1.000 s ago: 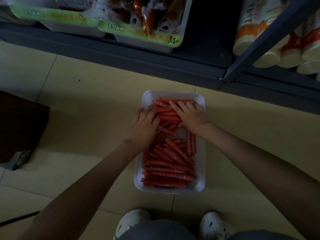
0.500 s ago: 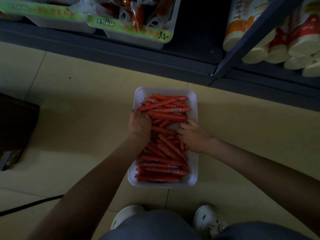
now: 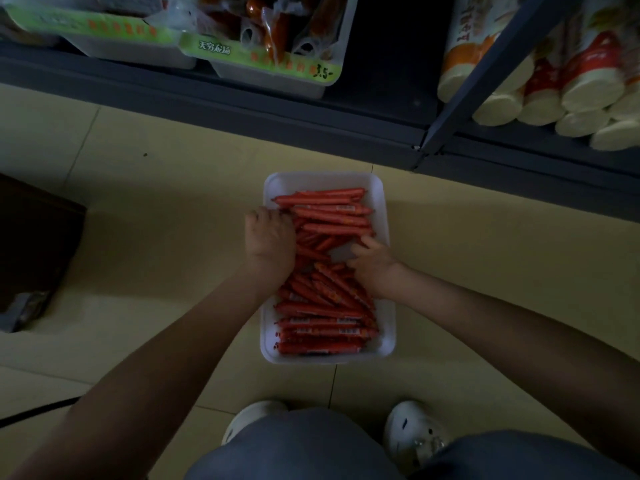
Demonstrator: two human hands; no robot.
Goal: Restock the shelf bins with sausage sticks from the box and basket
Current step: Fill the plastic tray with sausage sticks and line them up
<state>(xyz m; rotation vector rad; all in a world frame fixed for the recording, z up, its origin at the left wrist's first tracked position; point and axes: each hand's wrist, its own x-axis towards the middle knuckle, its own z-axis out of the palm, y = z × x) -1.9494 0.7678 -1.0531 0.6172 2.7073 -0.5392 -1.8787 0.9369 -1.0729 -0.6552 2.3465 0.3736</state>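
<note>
**Tidying sausage sticks in one floor tray**

One dark metal shelf (image 3: 242, 109) runs across the top, carrying two white plastic shelf bins (image 3: 277, 76) with green labels. On the pale glossy floor (image 3: 156, 202) sits one white, round-cornered tray (image 3: 379, 188). It is packed with dozens of slim red sausage sticks (image 3: 325, 317), mostly lying crosswise. Both hands are in it. The left hand (image 3: 270, 237) curls its fingers over stick ends by the left wall, and the right hand (image 3: 372, 263) curls among the middle sticks. Whether either actually grips cannot be told. Compared with half a second ago, the left hand is farther up the tray and the top sticks lie straighter.
</note>
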